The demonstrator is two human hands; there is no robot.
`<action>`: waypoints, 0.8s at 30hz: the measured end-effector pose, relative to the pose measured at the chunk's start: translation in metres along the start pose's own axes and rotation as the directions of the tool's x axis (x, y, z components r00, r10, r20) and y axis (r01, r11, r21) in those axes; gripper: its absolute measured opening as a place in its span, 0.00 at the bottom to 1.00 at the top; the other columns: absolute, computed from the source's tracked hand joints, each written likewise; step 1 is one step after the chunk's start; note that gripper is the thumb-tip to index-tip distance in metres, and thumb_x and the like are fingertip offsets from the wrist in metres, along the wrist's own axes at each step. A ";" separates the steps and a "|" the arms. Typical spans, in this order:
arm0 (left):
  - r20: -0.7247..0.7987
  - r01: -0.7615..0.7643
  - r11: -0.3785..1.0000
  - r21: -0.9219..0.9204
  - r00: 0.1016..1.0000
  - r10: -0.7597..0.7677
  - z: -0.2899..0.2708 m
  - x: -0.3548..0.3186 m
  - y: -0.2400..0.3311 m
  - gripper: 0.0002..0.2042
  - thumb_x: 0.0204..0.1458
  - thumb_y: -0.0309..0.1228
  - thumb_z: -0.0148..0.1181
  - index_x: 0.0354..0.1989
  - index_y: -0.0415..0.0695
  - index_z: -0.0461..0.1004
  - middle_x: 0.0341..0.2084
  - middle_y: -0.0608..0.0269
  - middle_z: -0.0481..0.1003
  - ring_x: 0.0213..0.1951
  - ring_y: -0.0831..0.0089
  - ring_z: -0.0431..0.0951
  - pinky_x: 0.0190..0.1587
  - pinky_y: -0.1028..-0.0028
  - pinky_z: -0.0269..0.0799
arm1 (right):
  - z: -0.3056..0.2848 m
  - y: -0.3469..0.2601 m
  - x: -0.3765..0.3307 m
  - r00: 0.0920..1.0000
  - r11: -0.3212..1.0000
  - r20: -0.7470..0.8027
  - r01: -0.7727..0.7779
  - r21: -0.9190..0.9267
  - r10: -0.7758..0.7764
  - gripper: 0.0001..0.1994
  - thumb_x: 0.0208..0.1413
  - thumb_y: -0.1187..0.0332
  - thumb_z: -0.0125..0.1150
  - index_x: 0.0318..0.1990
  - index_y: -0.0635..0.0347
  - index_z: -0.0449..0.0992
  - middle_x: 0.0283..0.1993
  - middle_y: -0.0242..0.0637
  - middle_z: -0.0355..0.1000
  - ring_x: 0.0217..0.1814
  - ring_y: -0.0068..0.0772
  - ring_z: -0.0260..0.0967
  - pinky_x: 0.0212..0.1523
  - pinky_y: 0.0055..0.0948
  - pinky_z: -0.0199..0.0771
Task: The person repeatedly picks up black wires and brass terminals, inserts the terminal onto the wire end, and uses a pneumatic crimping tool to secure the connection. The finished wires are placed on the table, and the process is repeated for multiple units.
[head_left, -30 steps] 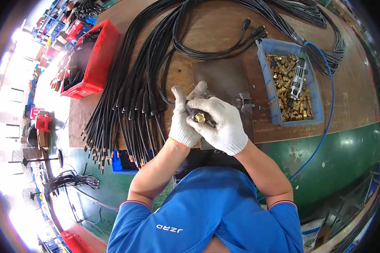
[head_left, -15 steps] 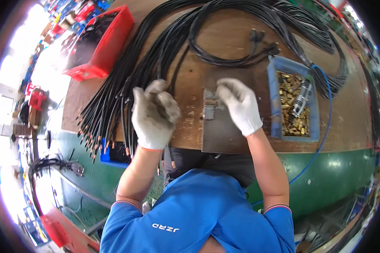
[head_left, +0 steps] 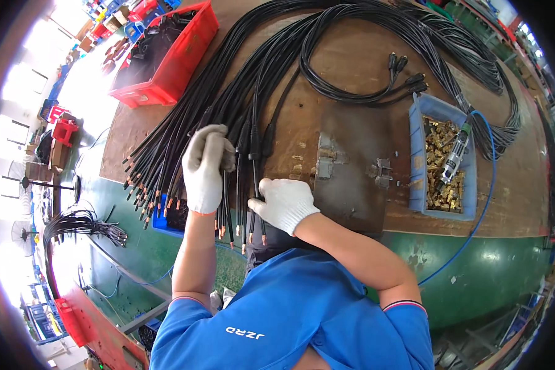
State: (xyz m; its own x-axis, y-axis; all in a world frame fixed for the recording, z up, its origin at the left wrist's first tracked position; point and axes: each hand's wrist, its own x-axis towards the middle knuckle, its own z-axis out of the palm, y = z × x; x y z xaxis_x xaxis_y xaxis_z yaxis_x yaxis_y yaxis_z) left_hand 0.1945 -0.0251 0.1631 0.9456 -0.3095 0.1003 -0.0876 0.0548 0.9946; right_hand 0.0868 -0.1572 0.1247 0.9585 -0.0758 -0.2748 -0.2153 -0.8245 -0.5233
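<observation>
left white-gloved hand (head_left: pixel 205 168) clamped on bundle of black rubber cables (head_left: pixel 228 117) at bench's near edge | right white-gloved hand (head_left: pixel 285 203) pinches one cable; hands apart | advice: isolate single strand; keep copper ends clear

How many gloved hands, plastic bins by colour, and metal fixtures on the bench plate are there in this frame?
White-gloved hands: 2, the left hand and the right hand, both at the black cables
Red bin: 1
Blue bin of brass fittings: 1
Small metal fixtures: 2, one and another
Total: 6
</observation>
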 end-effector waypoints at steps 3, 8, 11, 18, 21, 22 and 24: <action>0.205 -0.336 0.813 0.476 0.941 0.269 0.008 -0.003 -0.010 0.10 0.60 0.26 0.68 0.49 0.41 0.83 0.39 0.57 0.84 0.41 0.65 0.85 0.45 0.69 0.80 | -0.006 0.003 0.001 1.000 0.990 -0.028 0.016 0.140 -0.012 0.18 0.59 0.51 0.63 0.42 0.56 0.85 0.40 0.50 0.85 0.44 0.56 0.84 0.45 0.52 0.83; 0.783 -0.920 0.295 0.257 0.377 0.494 0.025 0.017 0.006 0.17 0.51 0.36 0.72 0.48 0.45 0.83 0.41 0.57 0.84 0.52 0.53 0.82 0.66 0.52 0.73 | -0.042 0.034 -0.020 0.973 0.902 -0.193 0.196 0.384 -0.130 0.19 0.51 0.50 0.70 0.37 0.59 0.85 0.36 0.55 0.82 0.41 0.61 0.82 0.46 0.52 0.83; 0.888 -0.922 0.366 0.124 0.268 0.374 0.034 0.024 0.011 0.20 0.49 0.37 0.71 0.50 0.43 0.83 0.38 0.58 0.83 0.47 0.53 0.82 0.62 0.52 0.74 | -0.091 0.033 -0.042 0.994 0.957 0.099 0.018 0.291 -0.049 0.18 0.55 0.52 0.66 0.39 0.58 0.86 0.36 0.53 0.83 0.41 0.58 0.83 0.45 0.50 0.84; 0.959 -0.978 0.185 0.092 0.137 0.249 0.050 0.032 0.001 0.20 0.44 0.38 0.74 0.48 0.51 0.85 0.25 0.64 0.73 0.35 0.58 0.77 0.47 0.56 0.75 | -0.070 0.081 -0.082 0.972 0.986 -0.173 0.149 -0.081 -0.161 0.15 0.66 0.55 0.61 0.41 0.57 0.82 0.35 0.50 0.83 0.39 0.57 0.83 0.42 0.54 0.83; 0.936 -0.960 0.212 0.185 0.238 0.260 0.042 0.036 0.006 0.16 0.44 0.36 0.76 0.43 0.50 0.86 0.24 0.62 0.73 0.34 0.56 0.77 0.48 0.56 0.75 | -0.060 0.090 -0.088 0.927 0.965 -0.311 0.146 -0.219 -0.211 0.11 0.66 0.56 0.64 0.43 0.53 0.79 0.32 0.40 0.80 0.32 0.50 0.82 0.33 0.48 0.81; 0.929 -0.961 0.212 0.181 0.237 0.284 0.041 0.038 0.007 0.15 0.47 0.36 0.75 0.44 0.50 0.86 0.23 0.62 0.73 0.32 0.56 0.76 0.46 0.57 0.74 | -0.057 0.095 -0.087 0.908 0.956 -0.349 0.149 -0.254 -0.234 0.11 0.66 0.56 0.65 0.42 0.52 0.79 0.31 0.39 0.79 0.31 0.48 0.82 0.32 0.47 0.80; 0.929 -0.947 0.217 0.237 0.286 0.236 0.041 0.039 0.011 0.14 0.47 0.36 0.75 0.43 0.50 0.86 0.23 0.61 0.74 0.32 0.56 0.77 0.44 0.57 0.73 | -0.052 0.104 -0.085 0.867 0.933 -0.408 0.153 -0.325 -0.285 0.11 0.65 0.56 0.66 0.40 0.52 0.79 0.28 0.36 0.78 0.29 0.44 0.81 0.30 0.44 0.79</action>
State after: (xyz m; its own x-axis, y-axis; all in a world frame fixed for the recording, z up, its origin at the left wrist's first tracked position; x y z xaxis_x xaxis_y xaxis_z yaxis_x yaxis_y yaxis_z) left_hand 0.2176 -0.0756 0.1785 -0.0410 -0.9574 0.2859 -0.9887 0.0802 0.1265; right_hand -0.0076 -0.2657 0.1353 0.9690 -0.0597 0.2398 0.0069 -0.9634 -0.2679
